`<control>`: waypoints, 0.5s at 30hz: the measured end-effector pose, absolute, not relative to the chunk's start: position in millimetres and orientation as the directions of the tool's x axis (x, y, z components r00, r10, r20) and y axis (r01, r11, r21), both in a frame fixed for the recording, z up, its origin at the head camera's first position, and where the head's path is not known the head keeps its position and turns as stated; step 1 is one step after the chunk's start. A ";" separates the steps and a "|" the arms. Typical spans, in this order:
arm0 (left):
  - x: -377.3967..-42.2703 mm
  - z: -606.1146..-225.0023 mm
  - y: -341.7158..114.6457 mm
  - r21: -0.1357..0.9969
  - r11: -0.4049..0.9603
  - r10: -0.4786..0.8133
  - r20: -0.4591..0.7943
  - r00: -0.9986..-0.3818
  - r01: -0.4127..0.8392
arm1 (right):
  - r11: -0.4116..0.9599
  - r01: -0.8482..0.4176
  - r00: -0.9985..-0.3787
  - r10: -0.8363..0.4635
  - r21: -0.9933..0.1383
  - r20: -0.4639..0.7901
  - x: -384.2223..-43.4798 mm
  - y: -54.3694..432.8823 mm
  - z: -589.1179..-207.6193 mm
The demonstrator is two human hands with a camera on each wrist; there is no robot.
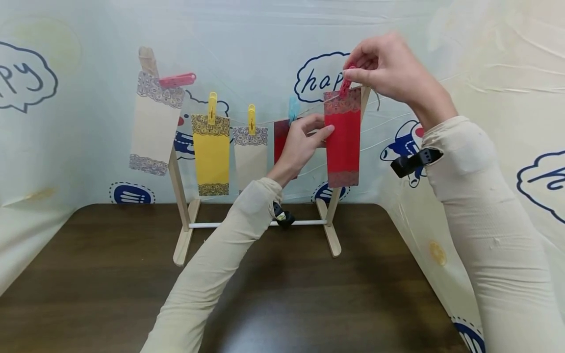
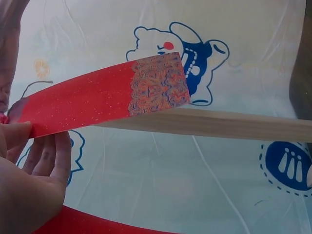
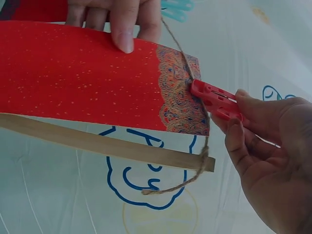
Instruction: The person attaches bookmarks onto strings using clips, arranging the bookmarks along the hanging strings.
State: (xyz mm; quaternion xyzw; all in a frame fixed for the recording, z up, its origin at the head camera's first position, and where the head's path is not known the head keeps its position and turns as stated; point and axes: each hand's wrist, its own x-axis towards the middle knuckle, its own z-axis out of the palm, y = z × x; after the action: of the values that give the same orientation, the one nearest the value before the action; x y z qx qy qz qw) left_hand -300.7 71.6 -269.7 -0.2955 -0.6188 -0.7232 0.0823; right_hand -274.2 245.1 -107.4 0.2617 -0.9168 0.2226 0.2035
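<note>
A bright red paper card [image 1: 343,147] with lace-patterned ends hangs at the right end of the twine [image 3: 174,35]. My left hand [image 1: 304,139] pinches its left edge between thumb and fingers, a little below the patterned top. Above the card, my right hand [image 1: 390,71] holds a pink clothespin [image 3: 217,100] by its handle end. The clothespin's nose overlaps the card's top edge where the twine runs across it. In the left wrist view, the card's lower patterned end [image 2: 158,85] sticks out past the fingers.
A wooden stand [image 1: 176,191] with a white crossbar [image 1: 309,222] stands on the dark table [image 1: 287,304]. Along the twine hang a yellow card [image 1: 212,157], two cream cards and a dark red card [image 1: 280,139], with yellow, blue and pink clothespins. Printed plastic sheeting [image 1: 265,44] is behind.
</note>
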 end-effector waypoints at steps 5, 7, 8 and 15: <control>-299.8 -271.5 69.6 0.859 -0.205 0.234 0.508 -0.829 0.469 | 0.782 -0.552 -0.797 -0.395 -0.287 0.457 -274.8 245.7 -113.5; -298.6 -273.7 69.0 0.866 -0.182 0.238 0.497 -0.834 0.465 | 0.786 -0.538 -0.808 -0.378 -0.305 0.451 -273.8 247.3 -118.1; -297.6 -275.1 68.9 0.871 -0.168 0.243 0.491 -0.837 0.462 | 0.786 -0.534 -0.810 -0.369 -0.312 0.456 -272.6 248.4 -121.3; -290.0 -288.9 65.8 0.876 -0.045 0.306 0.470 -0.828 0.481 | 0.802 -0.544 -0.712 -0.285 -0.247 0.642 -254.2 255.5 -156.4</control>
State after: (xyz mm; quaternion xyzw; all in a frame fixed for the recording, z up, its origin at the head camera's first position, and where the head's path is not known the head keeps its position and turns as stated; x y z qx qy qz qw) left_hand -290.0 65.8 -288.9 -0.2857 -0.6880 -0.6638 0.0660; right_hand -254.2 255.5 -156.4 0.2304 -0.9000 0.2142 0.3017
